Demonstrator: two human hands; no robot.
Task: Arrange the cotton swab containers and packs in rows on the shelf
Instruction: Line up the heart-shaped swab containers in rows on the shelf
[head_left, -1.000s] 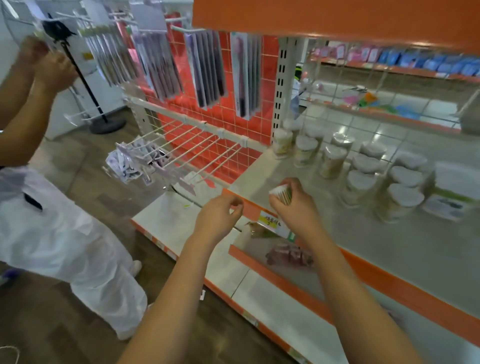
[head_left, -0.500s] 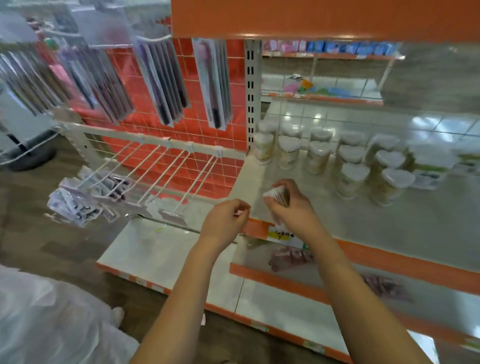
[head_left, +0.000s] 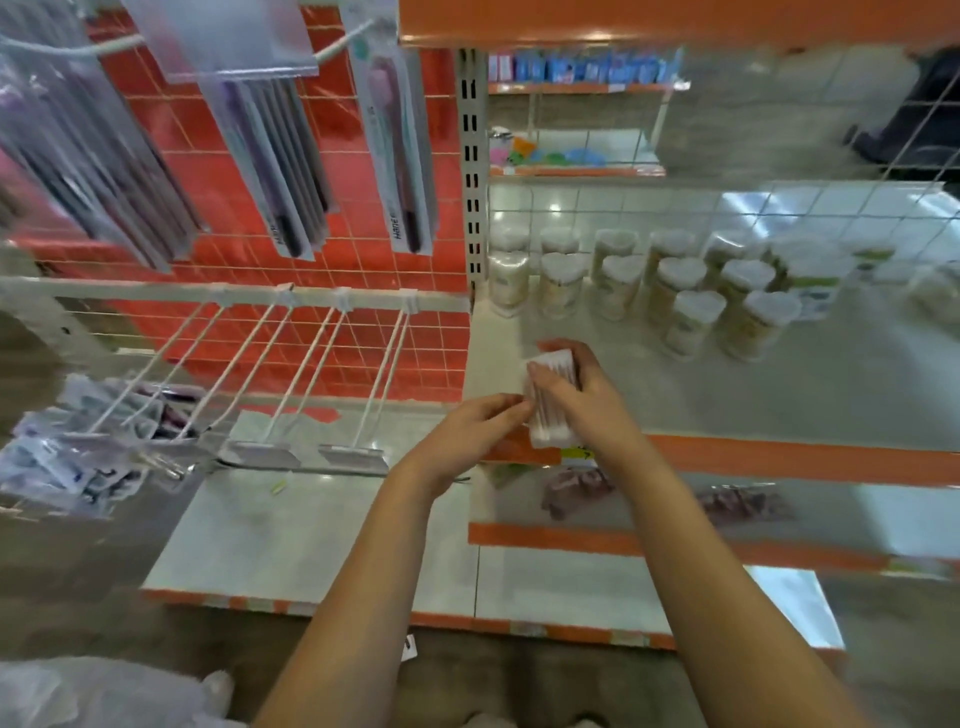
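One clear pack of cotton swabs (head_left: 551, 402), white tips showing at its lower end, is held upright over the shelf's (head_left: 779, 384) front left corner. Right hand (head_left: 576, 397) curls around it; left hand (head_left: 475, 428) pinches its left side. Heart-lidded containers (head_left: 649, 288) line the back edge, labels blurred.

I see bare shelf (head_left: 779, 395) surface in front of the swab containers (head_left: 691, 322) crowding the back; empty hooks (head_left: 311, 364) jut out leftward.
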